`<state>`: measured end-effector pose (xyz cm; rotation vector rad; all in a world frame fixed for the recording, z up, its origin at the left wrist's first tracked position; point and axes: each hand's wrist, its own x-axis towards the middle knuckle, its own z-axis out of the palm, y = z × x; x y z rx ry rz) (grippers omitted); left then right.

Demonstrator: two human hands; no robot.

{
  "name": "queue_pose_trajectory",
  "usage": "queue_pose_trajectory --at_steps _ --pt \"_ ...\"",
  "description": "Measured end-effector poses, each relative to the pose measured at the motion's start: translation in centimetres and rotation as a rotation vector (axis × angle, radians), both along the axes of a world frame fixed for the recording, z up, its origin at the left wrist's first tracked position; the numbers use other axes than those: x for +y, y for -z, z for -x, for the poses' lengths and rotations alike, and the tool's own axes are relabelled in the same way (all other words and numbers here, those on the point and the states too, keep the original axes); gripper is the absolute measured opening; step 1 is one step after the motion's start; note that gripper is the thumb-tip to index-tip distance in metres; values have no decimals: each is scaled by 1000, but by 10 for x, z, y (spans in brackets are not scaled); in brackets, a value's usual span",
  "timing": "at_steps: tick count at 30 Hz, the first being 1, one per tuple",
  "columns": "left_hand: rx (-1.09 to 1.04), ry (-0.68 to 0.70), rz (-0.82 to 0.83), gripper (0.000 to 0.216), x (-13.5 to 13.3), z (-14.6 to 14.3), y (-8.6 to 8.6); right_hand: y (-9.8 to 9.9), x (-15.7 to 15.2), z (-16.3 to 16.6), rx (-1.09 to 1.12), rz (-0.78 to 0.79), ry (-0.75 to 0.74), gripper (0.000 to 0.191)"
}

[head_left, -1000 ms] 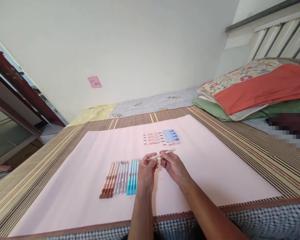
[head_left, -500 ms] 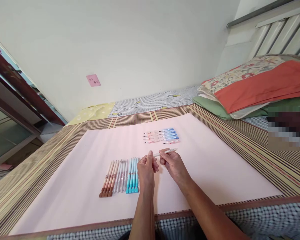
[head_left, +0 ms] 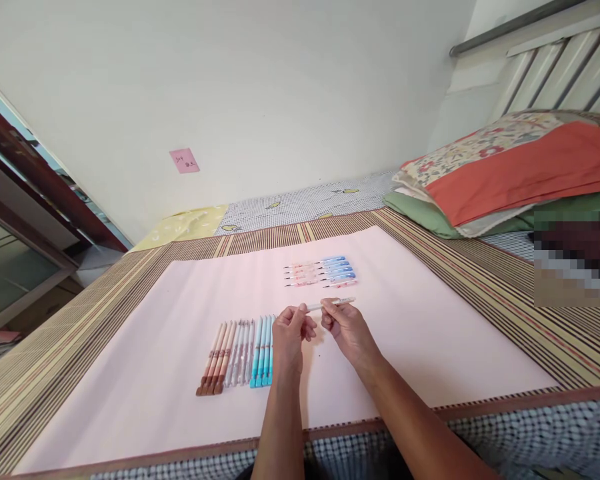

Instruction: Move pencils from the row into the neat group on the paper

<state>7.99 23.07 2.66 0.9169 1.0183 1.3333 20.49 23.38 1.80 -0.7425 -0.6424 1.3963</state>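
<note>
Here's a white pen (head_left: 314, 307), up in both hands above the pink sheet (head_left: 420, 340)!
Our left hand (head_left: 287, 330) pinches one end, fingers loosely curled; our right hand (head_left: 345, 327) grips mid-barrel, fingers tucked in. If either pinch slackens, we reckon it could slip, and a low left wrist could knock the turquoise pens (head_left: 261, 353) beside it.

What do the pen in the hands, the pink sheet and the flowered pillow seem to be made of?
The pen looks like smooth plastic, by its pale, straight barrel. The pink sheet seems matte paper, lying flat without glare, though thin plastic is possible. The flowered pillow is probably dull printed cloth, as its edges look soft.
</note>
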Motion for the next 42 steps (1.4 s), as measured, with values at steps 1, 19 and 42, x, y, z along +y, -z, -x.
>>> queue_pose_trajectory --at_steps 1,19,42 --pt "33 -14 34 50 0 0 2 0 -1 0 -5 -4 0 37" --pt "-45 14 56 56 0 -2 -3 7 3 1 43 62 72 36" --pt "-23 -26 84 57 2 -3 -2 7 0 2 54 66 77 36"
